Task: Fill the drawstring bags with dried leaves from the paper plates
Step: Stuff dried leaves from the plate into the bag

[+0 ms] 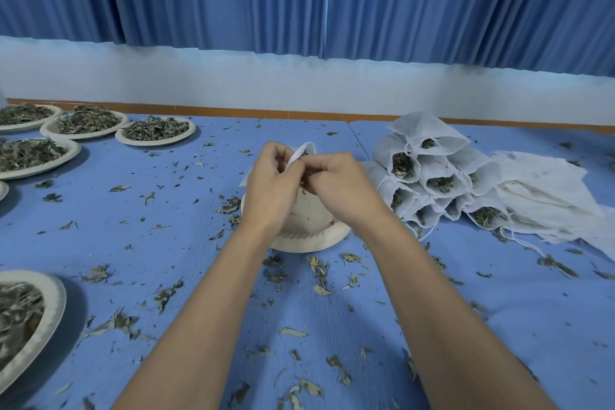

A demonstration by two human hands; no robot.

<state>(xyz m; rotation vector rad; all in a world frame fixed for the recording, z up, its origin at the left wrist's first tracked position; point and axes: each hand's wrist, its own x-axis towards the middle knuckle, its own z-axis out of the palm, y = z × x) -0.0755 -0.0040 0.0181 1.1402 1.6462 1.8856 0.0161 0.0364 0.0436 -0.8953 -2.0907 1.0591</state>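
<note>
White cloth bag point(301, 151) held up between both hands, just above the plate point(312, 238) at mid-table. Left hand point(271, 185) grips the far edge of the bag's mouth, fingers curled round the cloth. Right hand point(337, 183) pinches the near edge, with a few dark leaf bits showing between the two hands. Most of the bag is hidden behind the knuckles, so how full it is cannot be told.

Plate below looks almost bare of leaves. Filled bags point(429, 176) lie piled to the right, mouths open; empty bags point(545, 200) lie flat just beyond them. Full plates point(156, 130) wait at far left. Loose leaves point(319, 276) are scattered over the table point(173, 203).

Step, as I judge it: topping up or finishing one bag over a spent plate. Next move likely needs this bag set on the pile, then a fresh bag from the right and a full plate drawn in from the left. The reach passes over scattered leaves.
</note>
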